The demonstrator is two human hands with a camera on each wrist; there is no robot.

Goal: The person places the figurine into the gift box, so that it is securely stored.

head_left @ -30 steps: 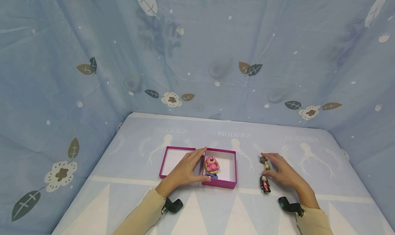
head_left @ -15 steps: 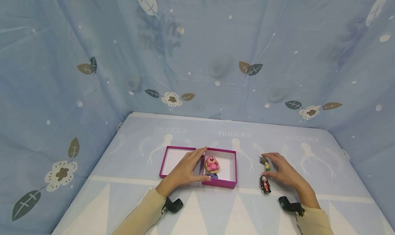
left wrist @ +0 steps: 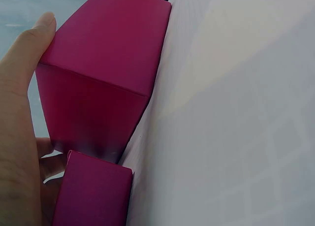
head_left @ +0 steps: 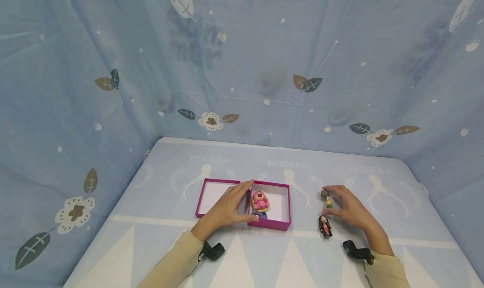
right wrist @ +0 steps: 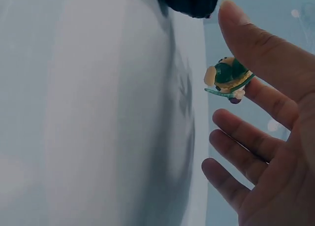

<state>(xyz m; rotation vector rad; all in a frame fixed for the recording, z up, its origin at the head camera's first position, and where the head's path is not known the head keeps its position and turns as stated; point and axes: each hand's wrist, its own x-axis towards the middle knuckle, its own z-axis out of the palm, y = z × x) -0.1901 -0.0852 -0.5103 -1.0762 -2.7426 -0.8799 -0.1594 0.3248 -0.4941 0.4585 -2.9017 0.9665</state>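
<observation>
In the head view, my left hand point(head_left: 226, 206) steadies a magenta box point(head_left: 269, 225) with a white inside, thumb at its front edge and the other fingers along its left side. The left wrist view shows the box's magenta outer wall point(left wrist: 103, 44) beside the thumb. Inside the box sit a pink figure point(head_left: 260, 200) and a purple-blue piece point(head_left: 259, 215), partly covered by the thumb. My right hand point(head_left: 349, 208) pinches a small figurine point(right wrist: 229, 78) in green and yellow between thumb and index finger, apart from the table. A black-haired doll figurine point(head_left: 325, 226) in red lies just below that hand.
A shallow magenta-rimmed lid point(head_left: 200, 197) lies left of the box, partly behind my left hand. The patterned table point(head_left: 264, 258) meets blue cloth walls point(head_left: 242, 69) at the back and sides. Black camera mounts point(head_left: 355, 251) sit at both wrists.
My right hand has shifted slightly up and to the right, and the green-and-yellow figurine has moved with it. The left hand, box and red-dressed doll stay in place.
</observation>
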